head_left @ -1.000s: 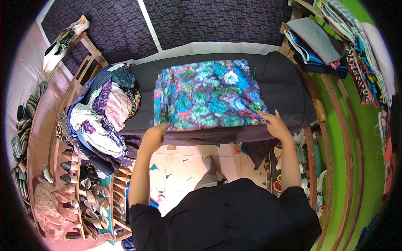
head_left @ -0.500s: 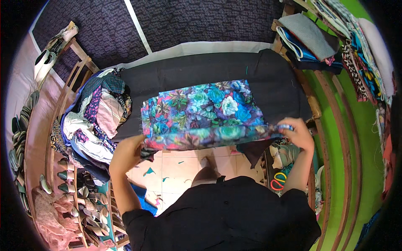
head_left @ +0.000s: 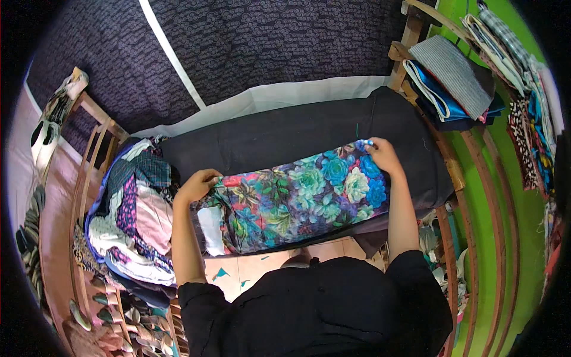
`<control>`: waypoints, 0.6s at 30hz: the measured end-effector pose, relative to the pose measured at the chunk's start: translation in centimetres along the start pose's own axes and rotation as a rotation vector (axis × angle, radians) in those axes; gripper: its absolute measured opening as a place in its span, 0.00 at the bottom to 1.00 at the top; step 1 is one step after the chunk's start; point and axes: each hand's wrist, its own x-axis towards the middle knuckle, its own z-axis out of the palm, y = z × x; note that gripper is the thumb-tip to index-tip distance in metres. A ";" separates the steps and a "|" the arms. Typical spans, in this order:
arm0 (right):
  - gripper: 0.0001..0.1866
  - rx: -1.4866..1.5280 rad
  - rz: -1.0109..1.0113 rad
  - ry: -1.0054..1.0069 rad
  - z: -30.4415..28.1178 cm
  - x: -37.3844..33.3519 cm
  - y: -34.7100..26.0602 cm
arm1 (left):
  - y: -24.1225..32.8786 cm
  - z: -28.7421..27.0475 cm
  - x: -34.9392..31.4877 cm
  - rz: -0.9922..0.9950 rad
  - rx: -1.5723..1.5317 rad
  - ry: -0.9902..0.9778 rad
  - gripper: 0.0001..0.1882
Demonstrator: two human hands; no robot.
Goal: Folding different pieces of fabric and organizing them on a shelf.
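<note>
A floral fabric in blue, teal and red lies folded across the near part of the black-covered table. My left hand pinches its far left corner. At the far right corner, my right hand grips the edge between thumb and fingers. A white patch shows at the fabric's left end, below my left wrist. The near edge of the cloth reaches the table's front edge.
Rumpled clothes are heaped on the table's left end. Folded cloths rest on the wooden rack at the far right. Shoes fill a rack at lower left. Fabric scraps lie on the tiled floor.
Both hands have moved from the fabric's near edge to its far corners. The near part of the cloth is folded over, away from me, and now lies flatter. My view has shifted slightly.
</note>
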 end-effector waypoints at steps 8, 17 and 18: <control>0.19 -0.505 0.115 -0.020 1.8 -1.4 -4.3 | -5.2 1.1 4.3 -0.107 -0.006 -0.235 0.11; 0.23 -0.334 -0.272 -0.078 11.2 -4.3 -11.6 | 10.3 13.6 7.3 0.520 0.377 0.141 0.28; 0.23 -0.361 -0.239 -0.103 12.6 -4.2 -10.3 | 8.8 15.2 8.0 0.470 0.378 0.120 0.29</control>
